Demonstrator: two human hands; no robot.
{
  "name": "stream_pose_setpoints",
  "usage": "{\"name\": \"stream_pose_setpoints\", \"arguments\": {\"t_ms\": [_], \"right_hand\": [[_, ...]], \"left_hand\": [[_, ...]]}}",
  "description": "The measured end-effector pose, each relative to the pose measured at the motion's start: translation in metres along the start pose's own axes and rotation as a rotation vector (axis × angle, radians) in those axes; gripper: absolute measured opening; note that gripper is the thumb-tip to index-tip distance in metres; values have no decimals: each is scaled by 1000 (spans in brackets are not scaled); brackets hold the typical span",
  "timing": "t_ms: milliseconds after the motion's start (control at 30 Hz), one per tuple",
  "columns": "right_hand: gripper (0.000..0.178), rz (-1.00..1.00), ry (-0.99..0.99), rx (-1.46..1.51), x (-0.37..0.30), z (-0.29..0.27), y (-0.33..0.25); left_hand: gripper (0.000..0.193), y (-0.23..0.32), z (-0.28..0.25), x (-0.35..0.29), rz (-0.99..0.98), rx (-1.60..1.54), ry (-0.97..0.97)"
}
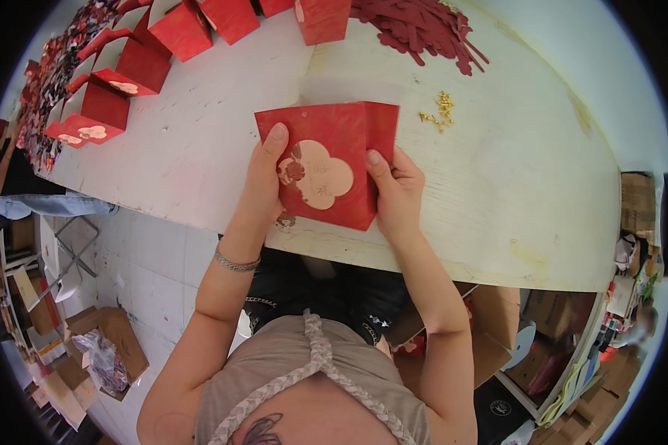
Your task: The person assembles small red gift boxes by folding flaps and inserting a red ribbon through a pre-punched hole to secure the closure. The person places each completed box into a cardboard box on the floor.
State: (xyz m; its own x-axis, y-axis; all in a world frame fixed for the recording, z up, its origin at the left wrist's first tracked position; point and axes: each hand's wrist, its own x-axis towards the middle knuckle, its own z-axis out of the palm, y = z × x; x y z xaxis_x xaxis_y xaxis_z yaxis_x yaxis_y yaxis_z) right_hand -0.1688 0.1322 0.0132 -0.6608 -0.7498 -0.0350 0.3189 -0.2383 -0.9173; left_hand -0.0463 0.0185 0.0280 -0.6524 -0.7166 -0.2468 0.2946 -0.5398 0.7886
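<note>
Between my two hands is a red paper gift box with a pale flower-shaped panel on its front, held over the near edge of the white table. My left hand grips its left side, thumb on the front face and fingers hidden behind. On the opposite side my right hand presses its thumb against the box's right side panel, with fingers bent around the back. Small gold fasteners lie in a loose cluster beyond my right hand. Farther back rests a pile of dark red strips.
Several folded red boxes stand along the table's far left, beside a heap of small dark and red pieces. Below the white table sits an open cardboard box. Another carton is on the floor at left. A person's jeans show at far left.
</note>
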Motion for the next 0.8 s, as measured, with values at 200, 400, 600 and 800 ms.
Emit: {"name": "stream_pose_setpoints", "arguments": {"t_ms": [200, 400, 600, 800], "right_hand": [[16, -9, -64, 0, 9, -6, -14], [15, -318, 201, -290, 4, 6, -8], [20, -518, -8, -217, 7, -7, -8], [14, -712, -40, -479, 7, -4, -17]], "left_hand": [[50, -7, -1, 4, 46, 76, -34], [48, -4, -8, 2, 52, -3, -209], [38, -2, 3, 5, 212, 154, -126], [29, 5, 5, 4, 242, 216, -112]]}}
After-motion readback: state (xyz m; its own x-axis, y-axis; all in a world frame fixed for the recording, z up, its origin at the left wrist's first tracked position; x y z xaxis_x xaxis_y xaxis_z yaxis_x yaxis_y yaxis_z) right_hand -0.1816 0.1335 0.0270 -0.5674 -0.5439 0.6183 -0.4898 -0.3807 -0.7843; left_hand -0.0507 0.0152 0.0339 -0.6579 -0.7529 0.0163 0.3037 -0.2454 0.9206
